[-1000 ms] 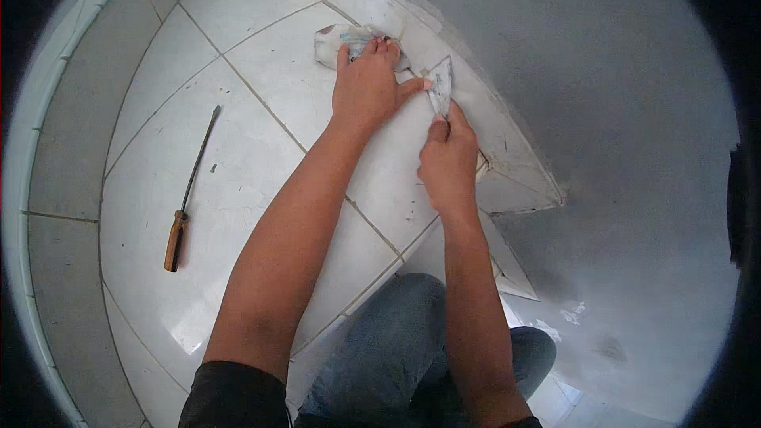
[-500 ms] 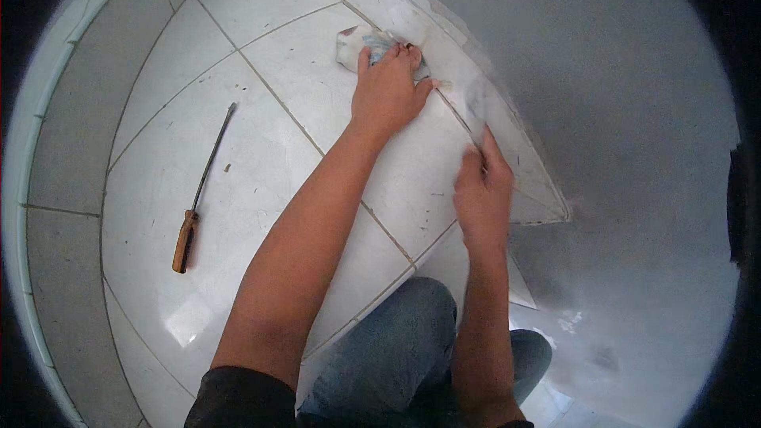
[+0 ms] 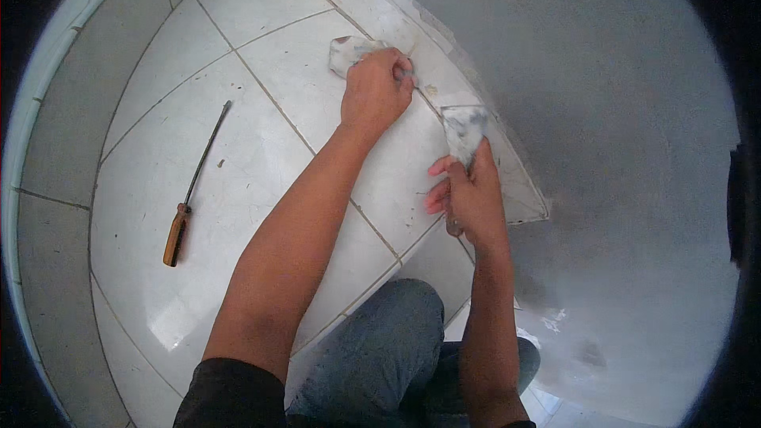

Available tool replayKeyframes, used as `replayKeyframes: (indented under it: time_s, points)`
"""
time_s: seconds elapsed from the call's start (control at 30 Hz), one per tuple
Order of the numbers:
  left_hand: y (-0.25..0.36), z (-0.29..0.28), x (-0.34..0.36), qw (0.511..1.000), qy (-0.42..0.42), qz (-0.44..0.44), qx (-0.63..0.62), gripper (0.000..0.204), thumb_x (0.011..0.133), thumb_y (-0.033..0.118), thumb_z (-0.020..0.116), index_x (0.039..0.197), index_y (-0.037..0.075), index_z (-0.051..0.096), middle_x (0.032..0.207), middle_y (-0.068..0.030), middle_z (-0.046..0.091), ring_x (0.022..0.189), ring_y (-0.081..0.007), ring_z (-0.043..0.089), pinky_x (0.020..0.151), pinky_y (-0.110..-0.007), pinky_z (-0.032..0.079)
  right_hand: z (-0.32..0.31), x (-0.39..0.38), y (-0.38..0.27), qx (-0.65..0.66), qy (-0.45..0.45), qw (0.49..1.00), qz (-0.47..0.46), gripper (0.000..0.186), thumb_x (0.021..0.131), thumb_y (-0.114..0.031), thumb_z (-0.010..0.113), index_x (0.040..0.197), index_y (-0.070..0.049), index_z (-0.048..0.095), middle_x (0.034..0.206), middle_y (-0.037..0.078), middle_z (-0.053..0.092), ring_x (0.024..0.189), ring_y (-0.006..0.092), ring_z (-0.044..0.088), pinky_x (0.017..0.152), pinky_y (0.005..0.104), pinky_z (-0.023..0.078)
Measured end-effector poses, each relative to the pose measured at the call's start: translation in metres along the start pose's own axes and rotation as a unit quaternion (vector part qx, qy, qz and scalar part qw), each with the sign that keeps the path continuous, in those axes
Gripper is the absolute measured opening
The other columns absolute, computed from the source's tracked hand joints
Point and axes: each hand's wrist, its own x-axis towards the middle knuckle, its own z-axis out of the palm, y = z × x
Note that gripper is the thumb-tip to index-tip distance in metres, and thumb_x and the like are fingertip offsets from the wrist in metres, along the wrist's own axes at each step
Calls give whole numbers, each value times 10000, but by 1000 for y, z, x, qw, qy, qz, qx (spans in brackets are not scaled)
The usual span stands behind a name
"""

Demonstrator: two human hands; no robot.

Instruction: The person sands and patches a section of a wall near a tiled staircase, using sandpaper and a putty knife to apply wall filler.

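Observation:
My left hand (image 3: pixel 372 89) has its fingers curled on a crumpled whitish bag (image 3: pixel 346 53) with dark printing, lying near the tiled edge. Lower and to the right, my right hand (image 3: pixel 476 202) grips a putty knife (image 3: pixel 464 128) by its handle, some fingers loosely spread and the blade angled up over the border tiles. The blade is smeared with white and grey material. A screwdriver (image 3: pixel 176 231) with an orange-and-black handle lies on the white tiles (image 3: pixel 277 158) left of my left arm.
A white tiled border (image 3: pixel 515 178) with rough filler runs along a grey wall (image 3: pixel 618 111) on the right. A grey tiled curved edge (image 3: pixel 55 150) bounds the left. My jeans-clad knee (image 3: pixel 380 349) is at the bottom edge of the tiled step.
My right hand has moved down and right with the putty knife, now turning its blade flatter to view. My left hand has shifted slightly right, its fingers more curled on the bag.

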Motion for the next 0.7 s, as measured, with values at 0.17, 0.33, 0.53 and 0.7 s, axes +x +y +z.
replayKeyframes:
  time_s: [0.17, 0.33, 0.53, 0.7]
  points:
    - [5, -1, -4, 996, -78, 40, -20, 161, 792, 139, 692, 859, -6, 717, 794, -178, 691, 735, -342, 675, 744, -416, 534, 13, 37, 6, -207, 28, 978, -15, 271, 1001, -128, 444, 1219, 28, 408, 803, 249, 649, 655, 359, 692, 518, 470, 522]
    - [15, 6, -16, 974, -85, 141, 156, 164, 828, 135, 659, 894, 8, 740, 865, -195, 696, 852, -354, 657, 794, -451, 505, 29, 48, 14, -358, 128, 917, -122, 317, 991, -159, 476, 1204, 65, 406, 870, 333, 654, 816, 513, 645, 736, 582, 490]
    - [33, 21, -41, 994, -67, 65, 60, 194, 861, 117, 628, 989, 32, 746, 955, -154, 708, 930, -351, 636, 817, -446, 497, 26, 48, 10, -304, 102, 944, -73, 370, 946, -118, 522, 1217, 94, 389, 884, 367, 646, 902, 524, 644, 797, 580, 491]
    - [27, 22, -42, 985, -93, 82, 118, 237, 861, 80, 612, 1064, 33, 725, 1029, -140, 695, 959, -343, 626, 835, -442, 497, 29, 57, 11, -319, 102, 938, -88, 389, 924, -109, 563, 1209, 91, 389, 887, 367, 646, 902, 533, 640, 800, 574, 492]
